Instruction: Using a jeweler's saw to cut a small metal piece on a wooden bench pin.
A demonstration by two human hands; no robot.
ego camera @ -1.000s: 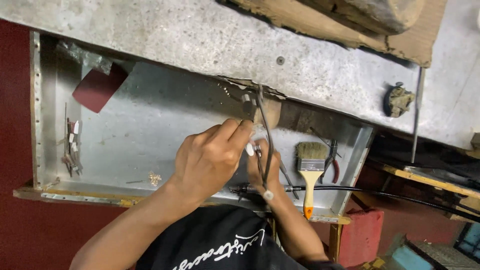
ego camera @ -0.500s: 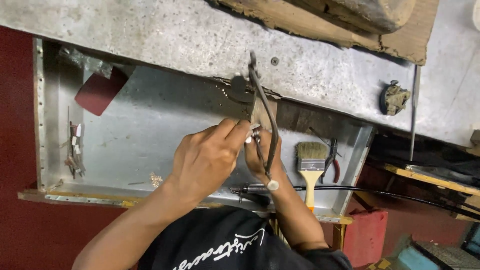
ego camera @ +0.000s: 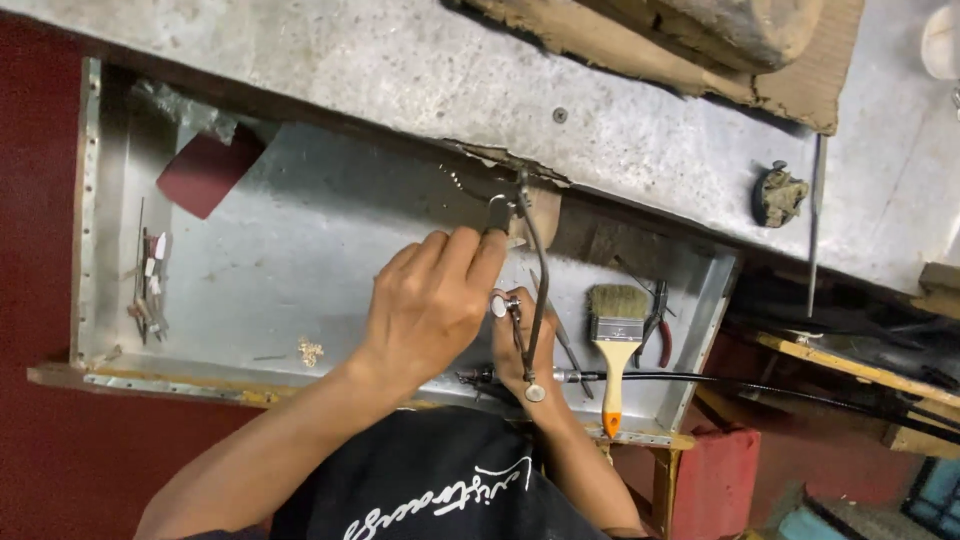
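The left hand [ego camera: 430, 305] pinched a small piece at the bench [ego camera: 400, 70] edge; the right hand [ego camera: 520, 345] gripped a saw frame [ego camera: 535, 280].

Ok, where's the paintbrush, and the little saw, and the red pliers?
Paintbrush [ego camera: 613, 352]: head view, on its pale wooden handle.
Saw frame [ego camera: 537, 290]: head view, on the thin dark metal bar between the hands.
Pliers [ego camera: 662, 335]: head view, on a red handle beside the brush.

The left hand [ego camera: 430, 305] is covering most of the right hand [ego camera: 520, 345], hiding whatever small piece the fingers are pinching. The thin black cable [ego camera: 760, 385] is running off past the tabletop's right edge, its end unseen.
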